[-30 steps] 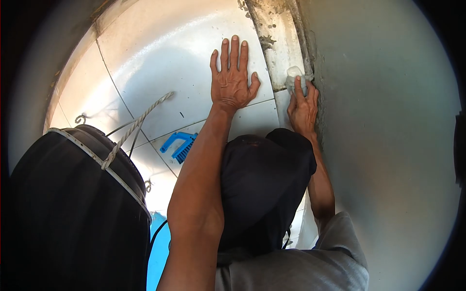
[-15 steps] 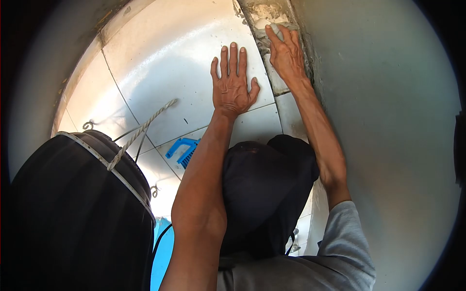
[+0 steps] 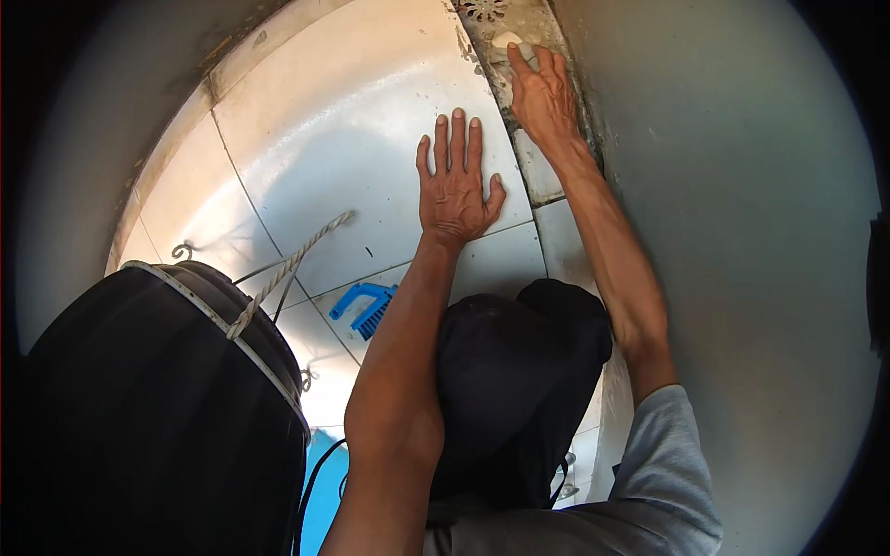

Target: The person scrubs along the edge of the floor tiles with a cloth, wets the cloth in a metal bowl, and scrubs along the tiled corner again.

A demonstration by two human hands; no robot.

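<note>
My left hand lies flat on a large white floor tile, fingers stretched out and spread, holding nothing. At the top, my right hand is closed with its fingertips on a small pale grey piece, whose kind I cannot make out. It presses down on a dirty, sunken strip of floor along the wall. A small white patch shows just beyond the fingers. Past that, a round drain grate is set in the strip.
A blue-handled scrubbing brush lies on the tiles left of my knee. At lower left stands a large black tub with a twisted rope at its rim. A grey wall runs close along my right.
The view has shifted, so the floor and my left hand appear lower, and the drain grate has come into sight. My right hand has slid slightly farther along the strip towards the grate.
</note>
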